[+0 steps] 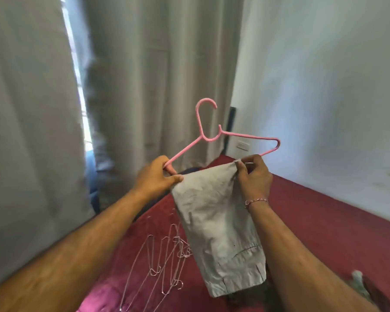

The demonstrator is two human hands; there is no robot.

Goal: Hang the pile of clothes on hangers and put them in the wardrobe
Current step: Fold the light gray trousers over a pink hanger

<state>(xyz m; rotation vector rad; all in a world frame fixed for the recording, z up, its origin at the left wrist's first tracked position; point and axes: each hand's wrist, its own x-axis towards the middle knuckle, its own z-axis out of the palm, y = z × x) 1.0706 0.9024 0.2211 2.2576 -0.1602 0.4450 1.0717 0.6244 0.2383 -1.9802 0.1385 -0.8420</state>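
- Holding the pink hanger (239,137) by its left corner, the left hand (158,176) has its fingers clamped round the bar, with the thumb pressing the cloth edge.
- The right hand (253,174) pinches the upper right corner of the grey trousers (214,235) just beside the hanger's right end; fingers together on the fabric.
- The trousers hang folded over the lower bar, in the air above the bed (324,221), between both hands.
- Step in hand, as judged: centring the garment on the bar. Slide the fold toward the middle, keep the bar level, and even out both hanging halves so that the cloth does not slip off.
- Spare wire hangers (164,264) lie on the bed directly below; keep the trouser hem clear of their hooks.
- The curtain (144,75) stands close ahead and to the left, the wall (324,86) to the right. Open room lies above the bed.
- The wardrobe is not in view.
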